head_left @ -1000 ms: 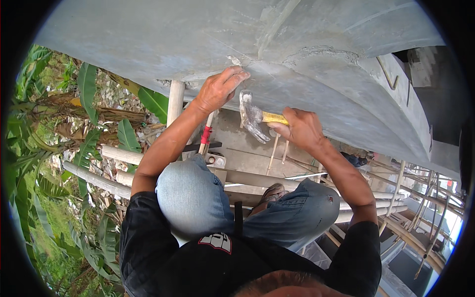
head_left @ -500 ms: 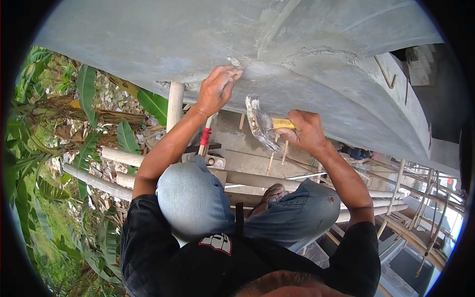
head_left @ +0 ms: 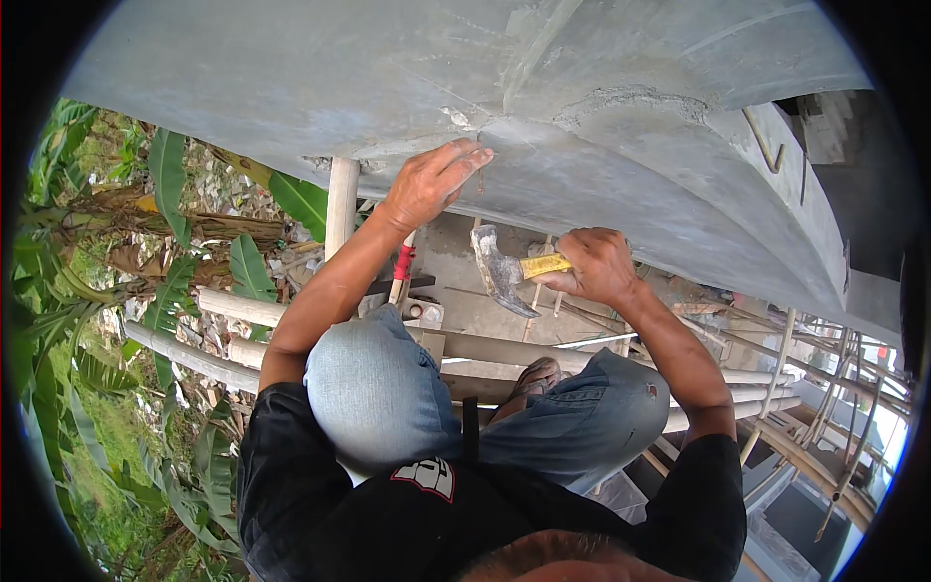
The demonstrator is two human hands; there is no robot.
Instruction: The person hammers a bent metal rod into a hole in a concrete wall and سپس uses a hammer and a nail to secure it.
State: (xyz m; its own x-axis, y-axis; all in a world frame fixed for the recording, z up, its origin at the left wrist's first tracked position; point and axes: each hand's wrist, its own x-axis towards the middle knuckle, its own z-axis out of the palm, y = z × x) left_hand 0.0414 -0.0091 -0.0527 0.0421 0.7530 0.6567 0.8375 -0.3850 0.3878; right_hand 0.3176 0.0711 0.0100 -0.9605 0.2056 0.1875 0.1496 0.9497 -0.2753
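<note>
My left hand (head_left: 438, 182) is raised to the grey concrete wall (head_left: 320, 73), its thumb and fingertips pinched on a thin, rusty-looking nail (head_left: 481, 179). Just above the fingertips, a pale chipped spot (head_left: 456, 117) marks the wall. My right hand (head_left: 596, 262) grips the yellow handle of a claw hammer (head_left: 498, 270). The hammer's worn, whitish-spattered head hangs below and to the right of the left hand, apart from both nail and wall.
An upright pole (head_left: 341, 209) meets the wall left of my forearm. Horizontal poles (head_left: 524, 354) run beneath my bent knees, with ground far below. A bent steel bar (head_left: 764, 144) sticks out at right. Banana plants (head_left: 170, 184) stand left; more scaffolding poles (head_left: 776, 388) lie right.
The left hand has shifted slightly right and down from the chipped spot, and the nail now shows at its fingertips. The hammer head has dropped a little lower, away from the wall.
</note>
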